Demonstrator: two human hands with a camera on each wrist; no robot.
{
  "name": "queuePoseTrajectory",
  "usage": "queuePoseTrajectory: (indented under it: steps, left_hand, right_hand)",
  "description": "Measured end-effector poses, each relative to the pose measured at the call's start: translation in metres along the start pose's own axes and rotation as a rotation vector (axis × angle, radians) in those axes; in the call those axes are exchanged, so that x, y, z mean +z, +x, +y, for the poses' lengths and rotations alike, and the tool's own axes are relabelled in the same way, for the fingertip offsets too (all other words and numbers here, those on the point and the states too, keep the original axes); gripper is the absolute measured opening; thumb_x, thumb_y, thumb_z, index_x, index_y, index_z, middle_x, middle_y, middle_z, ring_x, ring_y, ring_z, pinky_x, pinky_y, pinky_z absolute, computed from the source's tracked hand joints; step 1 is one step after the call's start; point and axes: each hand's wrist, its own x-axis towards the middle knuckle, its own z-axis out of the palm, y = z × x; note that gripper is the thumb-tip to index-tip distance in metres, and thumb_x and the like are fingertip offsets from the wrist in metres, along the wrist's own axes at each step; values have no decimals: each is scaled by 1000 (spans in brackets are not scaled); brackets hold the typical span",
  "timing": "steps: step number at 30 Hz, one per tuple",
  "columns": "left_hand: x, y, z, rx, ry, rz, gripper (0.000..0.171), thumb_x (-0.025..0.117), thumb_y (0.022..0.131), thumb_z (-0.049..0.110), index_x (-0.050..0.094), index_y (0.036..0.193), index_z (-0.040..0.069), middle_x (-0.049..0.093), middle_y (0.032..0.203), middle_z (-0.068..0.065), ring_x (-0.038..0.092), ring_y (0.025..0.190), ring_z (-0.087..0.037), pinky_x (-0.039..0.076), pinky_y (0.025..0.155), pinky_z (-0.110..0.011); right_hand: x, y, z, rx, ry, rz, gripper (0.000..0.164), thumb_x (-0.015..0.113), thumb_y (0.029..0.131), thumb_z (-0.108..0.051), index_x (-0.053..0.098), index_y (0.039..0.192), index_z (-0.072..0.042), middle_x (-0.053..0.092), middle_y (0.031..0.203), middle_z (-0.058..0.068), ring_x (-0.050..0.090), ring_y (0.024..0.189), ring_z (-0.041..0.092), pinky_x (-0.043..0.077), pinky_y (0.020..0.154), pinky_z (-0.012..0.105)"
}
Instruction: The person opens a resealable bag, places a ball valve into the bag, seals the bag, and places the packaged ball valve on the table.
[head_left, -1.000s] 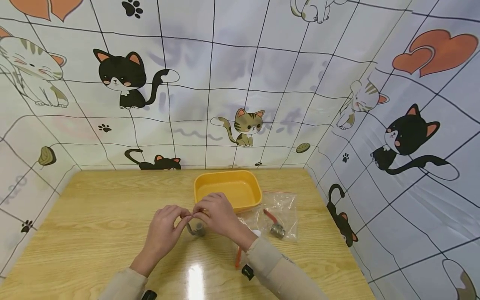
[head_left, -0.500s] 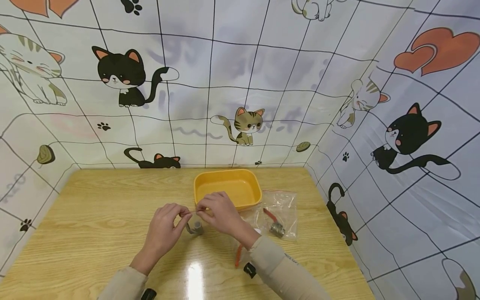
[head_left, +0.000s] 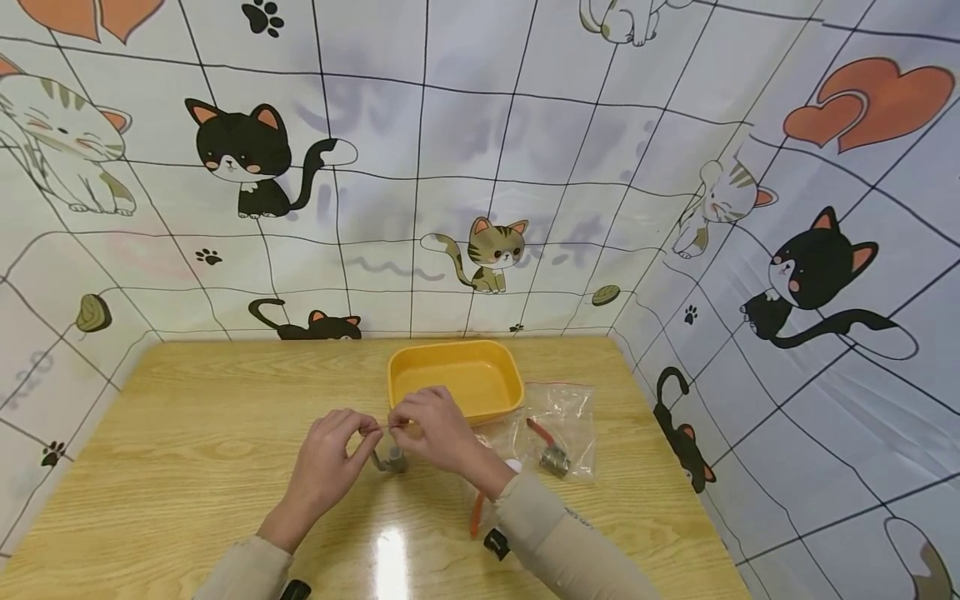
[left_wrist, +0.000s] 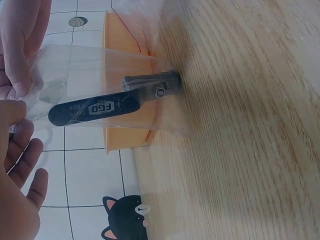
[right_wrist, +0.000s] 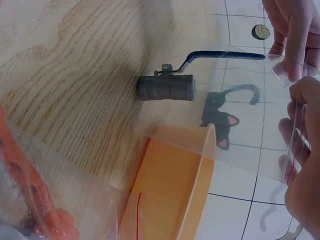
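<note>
A clear zip bag (right_wrist: 240, 145) with a red seal line hangs between both hands. Inside it is a metal ball valve (left_wrist: 152, 86) with a long dark blue lever marked "FGO", its grey body low in the bag near the table. My left hand (head_left: 330, 458) pinches one side of the bag's top edge between thumb and index finger. Beside it, my right hand (head_left: 435, 429) pinches the same edge, fingertips a small gap from the left ones. The right wrist view shows both hands at the zip strip.
Just behind the hands stands a yellow tray (head_left: 396, 367). To its right lies a clear bag (head_left: 581, 417) holding a red-handled valve (head_left: 555, 458). Another red-handled item (head_left: 477, 512) lies partly under the right forearm. A cat-patterned curtain (head_left: 465, 150) rises behind the table (head_left: 187, 467).
The right fingertips have drawn slightly away from the left ones along the bag's top edge, then come a little nearer again. The left hand has stayed nearly still.
</note>
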Motion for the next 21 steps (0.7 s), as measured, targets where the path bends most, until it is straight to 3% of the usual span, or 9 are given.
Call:
queuePoseTrajectory:
  steps: [10,21]
  left_hand:
    - [1,-1,1,8,-13,-14,13,80,80,15,70,88,19,70,85,7,63,82,-12,49,76,-40]
    - [3,1,3,-6,-14,-14,13,80,80,17,69,87,18,69,84,6,63,81,-14,49,77,-42]
  right_hand:
    - [-4,2,-3,11,-50,-57,12,63,94,-39,71,95,-30,70,96,-19,61,98,4,41,102,34]
    - [-5,-6,7,13,-11,-21,9,67,92,-36,71,92,-27,70,94,-17,62,93,4,43,99,33]
